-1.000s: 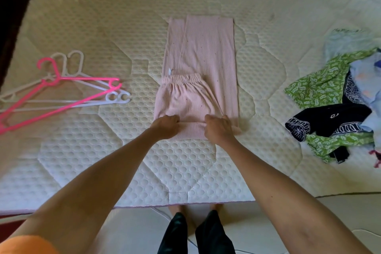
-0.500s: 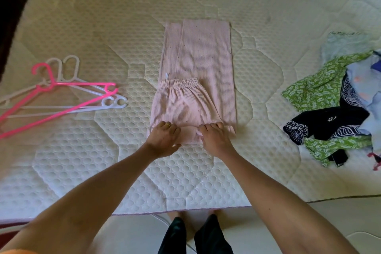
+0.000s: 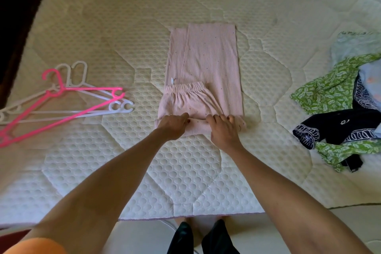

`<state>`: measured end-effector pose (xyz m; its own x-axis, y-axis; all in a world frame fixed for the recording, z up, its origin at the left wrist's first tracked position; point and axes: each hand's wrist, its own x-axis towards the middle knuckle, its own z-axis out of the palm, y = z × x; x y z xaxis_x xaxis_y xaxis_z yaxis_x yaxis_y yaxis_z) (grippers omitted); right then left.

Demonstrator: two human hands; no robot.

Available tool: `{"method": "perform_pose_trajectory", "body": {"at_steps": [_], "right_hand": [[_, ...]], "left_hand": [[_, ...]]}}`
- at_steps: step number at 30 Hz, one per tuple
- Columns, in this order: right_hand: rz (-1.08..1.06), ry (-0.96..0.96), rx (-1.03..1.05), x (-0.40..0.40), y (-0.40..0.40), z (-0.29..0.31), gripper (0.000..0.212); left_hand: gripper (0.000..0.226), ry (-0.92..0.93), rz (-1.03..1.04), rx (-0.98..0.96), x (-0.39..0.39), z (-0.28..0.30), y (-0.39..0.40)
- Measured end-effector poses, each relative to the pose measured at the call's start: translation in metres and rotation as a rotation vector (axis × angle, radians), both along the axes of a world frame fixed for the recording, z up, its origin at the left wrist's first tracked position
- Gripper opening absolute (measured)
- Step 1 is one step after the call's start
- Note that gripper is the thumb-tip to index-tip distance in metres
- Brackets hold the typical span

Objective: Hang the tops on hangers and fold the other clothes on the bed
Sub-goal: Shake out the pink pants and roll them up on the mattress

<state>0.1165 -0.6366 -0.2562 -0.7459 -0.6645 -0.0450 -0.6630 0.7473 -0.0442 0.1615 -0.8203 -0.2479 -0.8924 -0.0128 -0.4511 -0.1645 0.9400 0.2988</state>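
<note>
Rolling or folding the near end of the pale pink ribbed trousers looks to be the step in hand: seen from the head camera, the left hand and the right hand sit side by side on the near fold, fingers curled over and gripping its edge, with the elastic waistband lying just beyond them and the legs stretched toward the far side. The likely slip is an uneven fold: the right edge bulges out past the right hand, so a push forward could skew the bundle or drag the waistband crooked. The soft knit may also spring open once released. The cream quilted mattress offers bare room ahead and to both sides; its near edge lies well behind the hands. The pink and white plastic hangers rest well apart on the left, and the heap of green, black and pale blue clothes lies well apart on the right.
</note>
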Motion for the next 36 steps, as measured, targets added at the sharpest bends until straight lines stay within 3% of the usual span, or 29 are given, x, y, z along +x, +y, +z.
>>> {"method": "perform_pose_trajectory", "body": {"at_steps": [3,7,10,11,15,16,21,29,31,33,36], "right_hand": [[-0.041,-0.229,0.148,-0.012,-0.016,0.018,0.028],[-0.137,-0.503,0.256,-0.016,-0.020,0.022,0.036],[-0.267,-0.763,0.192,-0.015,-0.012,0.015,0.036],[-0.288,-0.750,0.149,-0.011,-0.009,0.015,0.034],[-0.067,-0.013,-0.025,0.025,0.015,-0.006,0.033],[-0.022,0.047,-0.049,0.032,0.021,-0.011,0.037],[-0.094,-0.114,0.124,0.021,0.011,-0.003,0.061],[-0.176,-0.561,0.256,-0.020,-0.018,0.031,0.043],[-0.229,-0.591,0.198,-0.020,-0.013,0.026,0.045],[-0.246,-0.570,0.137,-0.020,-0.009,0.020,0.041],[-0.130,-0.294,0.108,-0.010,0.001,0.009,0.037]], "left_hand": [[0.042,-0.017,0.022,0.020,0.002,0.000,-0.001],[0.065,0.421,-0.330,-0.291,0.034,-0.009,0.004],[0.069,0.419,-0.385,-0.326,0.050,-0.018,0.008],[0.066,0.363,-0.332,-0.316,0.049,-0.019,0.012],[0.045,0.228,-0.106,-0.211,0.030,-0.011,0.033],[0.042,0.203,-0.080,-0.212,0.023,-0.008,0.034],[0.039,0.120,-0.097,-0.219,0.005,-0.002,0.030],[0.040,-0.161,0.033,0.102,-0.007,0.007,0.018],[0.043,-0.018,-0.126,0.002,-0.002,0.008,0.015],[0.051,0.246,-0.312,-0.174,0.004,0.001,0.011],[0.051,0.455,-0.347,-0.223,0.011,-0.008,0.007]]}}
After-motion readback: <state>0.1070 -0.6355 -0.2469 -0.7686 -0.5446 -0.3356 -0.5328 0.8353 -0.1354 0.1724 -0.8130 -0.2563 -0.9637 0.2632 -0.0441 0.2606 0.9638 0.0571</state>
